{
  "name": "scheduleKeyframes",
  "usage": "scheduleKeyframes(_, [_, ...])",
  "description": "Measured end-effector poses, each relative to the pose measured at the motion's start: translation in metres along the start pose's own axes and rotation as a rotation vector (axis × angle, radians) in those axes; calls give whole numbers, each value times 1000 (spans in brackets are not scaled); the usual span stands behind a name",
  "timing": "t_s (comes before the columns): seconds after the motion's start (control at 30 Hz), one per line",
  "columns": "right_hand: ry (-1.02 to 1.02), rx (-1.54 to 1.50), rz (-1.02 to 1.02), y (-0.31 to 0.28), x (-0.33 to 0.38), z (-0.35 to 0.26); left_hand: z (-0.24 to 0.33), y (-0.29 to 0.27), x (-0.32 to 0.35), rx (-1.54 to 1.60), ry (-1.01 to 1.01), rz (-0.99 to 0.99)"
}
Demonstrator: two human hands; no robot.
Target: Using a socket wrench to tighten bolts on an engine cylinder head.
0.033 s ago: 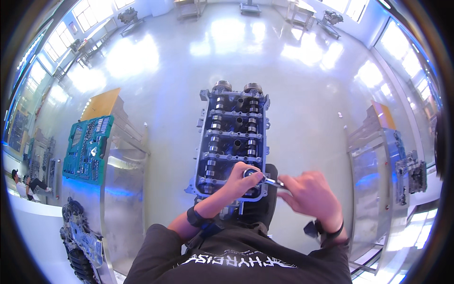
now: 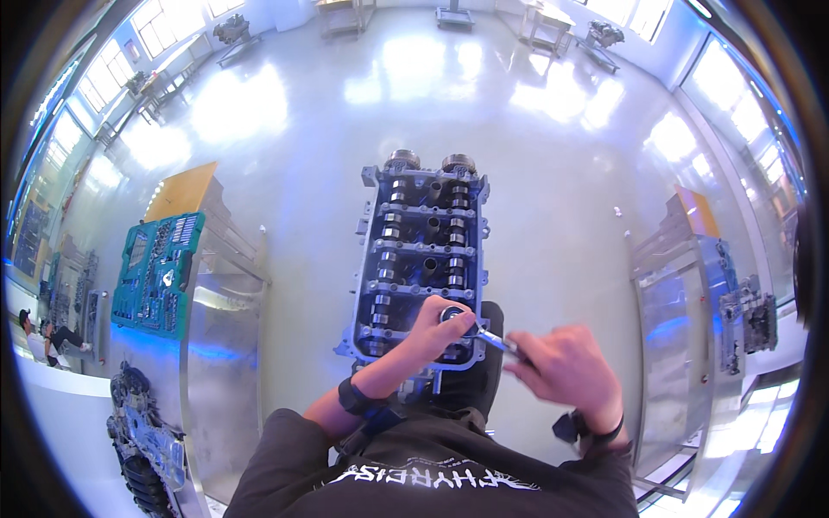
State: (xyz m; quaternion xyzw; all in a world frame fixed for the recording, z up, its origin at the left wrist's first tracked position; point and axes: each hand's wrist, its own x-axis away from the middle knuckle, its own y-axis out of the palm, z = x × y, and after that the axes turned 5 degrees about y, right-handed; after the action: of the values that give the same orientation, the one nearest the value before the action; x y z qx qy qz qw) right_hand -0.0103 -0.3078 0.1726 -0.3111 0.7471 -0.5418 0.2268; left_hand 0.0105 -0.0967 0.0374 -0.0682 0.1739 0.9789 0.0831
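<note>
An engine cylinder head with two rows of camshaft lobes lies lengthwise in front of me. My left hand is wrapped around the round head of a ratchet wrench at the near right end of the cylinder head. The wrench handle slants out to the right and toward me. My right hand is closed around the handle's outer end, just past the cylinder head's right edge. What the wrench's drive end sits on is hidden under my left hand.
To the left, an open green socket set case lies on a metal workbench. Engine parts stand at the lower left. Another bench with an engine block is at the right. A person sits far left.
My right hand has swung the wrench handle slightly toward me. My left hand stays on the wrench head. The whole view has shifted a little.
</note>
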Motion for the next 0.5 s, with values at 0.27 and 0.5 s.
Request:
scheduleKeyframes(0.27, [-132,-711,-305,75,4,-15,-8,-4,-5,127,30,-52])
scheduleKeyframes(0.5, [-254,-942,-488,107,-25,-39,-3,-7,1,196,131,-197])
